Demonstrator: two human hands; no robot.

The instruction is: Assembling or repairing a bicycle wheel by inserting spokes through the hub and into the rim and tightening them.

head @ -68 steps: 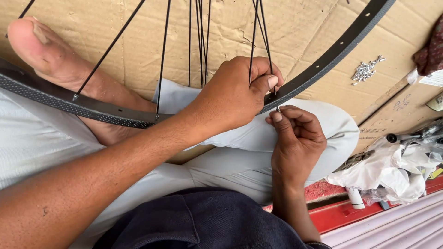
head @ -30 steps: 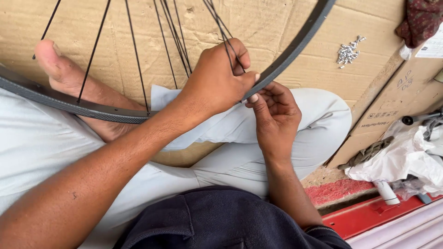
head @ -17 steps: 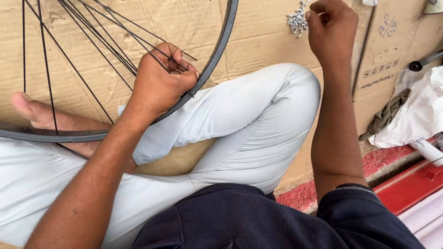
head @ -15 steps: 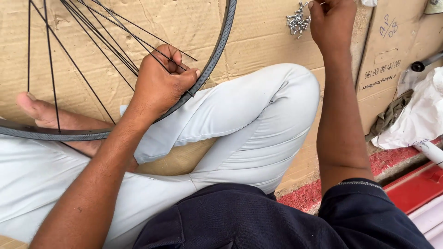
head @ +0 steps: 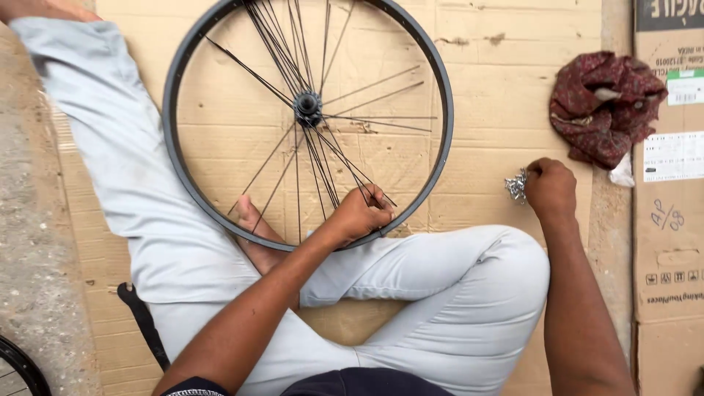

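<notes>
A black bicycle wheel rim [head: 180,81] with thin spokes and a central hub [head: 307,107] lies over my legs on flattened cardboard [head: 499,88]. My left hand [head: 361,214] is closed around a bundle of loose spokes near the rim's lower right edge. My right hand [head: 550,188] reaches out to the right and pinches at a small pile of shiny metal spoke nipples [head: 516,186] on the cardboard. Whether it holds one I cannot tell. I sit cross-legged in light grey trousers, with a bare foot [head: 253,227] under the wheel.
A crumpled dark red cloth [head: 603,106] lies at the far right on the cardboard. A brown carton [head: 671,220] runs along the right edge. A black tool handle [head: 143,323] lies by my left leg, and part of another wheel [head: 18,367] shows at the bottom left.
My right hand left the rim and reached right to the pile of nipples. The view has pulled back, showing the whole wheel. My left hand keeps its grip on the spokes.
</notes>
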